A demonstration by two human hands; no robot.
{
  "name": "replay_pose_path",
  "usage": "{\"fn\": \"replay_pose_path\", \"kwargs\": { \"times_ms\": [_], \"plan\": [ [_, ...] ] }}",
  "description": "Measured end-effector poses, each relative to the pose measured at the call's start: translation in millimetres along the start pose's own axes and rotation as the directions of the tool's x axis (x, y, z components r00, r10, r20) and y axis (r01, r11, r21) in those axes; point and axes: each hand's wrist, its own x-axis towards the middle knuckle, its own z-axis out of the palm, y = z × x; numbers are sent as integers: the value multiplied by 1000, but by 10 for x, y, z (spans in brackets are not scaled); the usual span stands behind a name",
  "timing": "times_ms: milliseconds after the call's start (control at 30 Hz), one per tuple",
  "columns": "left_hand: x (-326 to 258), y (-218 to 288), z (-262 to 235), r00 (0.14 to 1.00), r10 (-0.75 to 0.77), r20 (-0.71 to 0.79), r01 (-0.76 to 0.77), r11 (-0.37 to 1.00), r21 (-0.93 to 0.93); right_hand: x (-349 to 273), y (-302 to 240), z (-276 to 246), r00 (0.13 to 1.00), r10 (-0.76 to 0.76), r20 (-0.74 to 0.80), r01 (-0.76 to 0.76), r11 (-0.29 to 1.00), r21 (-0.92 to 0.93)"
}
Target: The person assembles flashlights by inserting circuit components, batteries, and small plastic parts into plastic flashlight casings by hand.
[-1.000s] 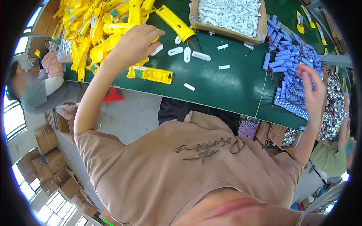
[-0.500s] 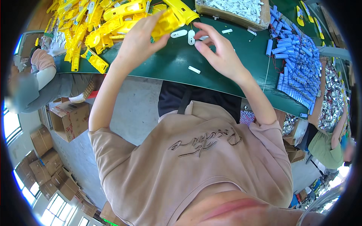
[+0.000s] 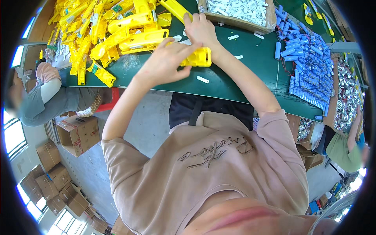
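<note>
My left hand (image 3: pixel 166 62) is closed round a yellow plastic casing (image 3: pixel 198 58), which it holds low over the green table. The casing's hollow, moulded end sticks out past my fingers to the right. Farther out, my right hand (image 3: pixel 201 31) has its fingers bent together over the near end of another long yellow casing (image 3: pixel 173 8); its grip is partly hidden. White oval plates (image 3: pixel 177 38) lie on the table between my hands, partly covered. A small white strip (image 3: pixel 202 79) lies nearer the table edge.
Yellow casings (image 3: pixel 113 37) are heaped at the left. A carton of small white parts (image 3: pixel 270 15) stands at the far right of my hands, beside blue wired cylinders (image 3: pixel 309 70) and shiny metal parts (image 3: pixel 344 102). One person (image 3: pixel 51 103) sits at left, another (image 3: pixel 342 150) at right.
My left hand has brought its yellow casing nearer and to the right. My right hand has moved up and left onto the other casing, its spread fingers now drawn together.
</note>
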Motion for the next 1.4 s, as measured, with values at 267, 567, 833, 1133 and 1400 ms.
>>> {"fn": "replay_pose_path", "kwargs": {
  "times_ms": [267,567,833,1133,1400],
  "plan": [
    [-148,11,179,1000,-6,18,4,993,116,15,255,-604,997,7,80,-33,946,323],
    [464,141,105,864,-426,-267,116,685,-719,-403,742,-1122,844,223,487,-324,-511,796],
    [1127,356,40,904,-266,-335,-310,132,-942,-569,562,-1296,838,50,543,-263,-836,482],
    [1224,91,80,753,-363,-549,-173,695,-698,-1069,433,-1586,767,196,611,-463,-491,738],
    [1309,137,237,745,-490,-453,-174,512,-841,-971,827,-1768,888,340,309,-178,-365,914]
  ]
}}
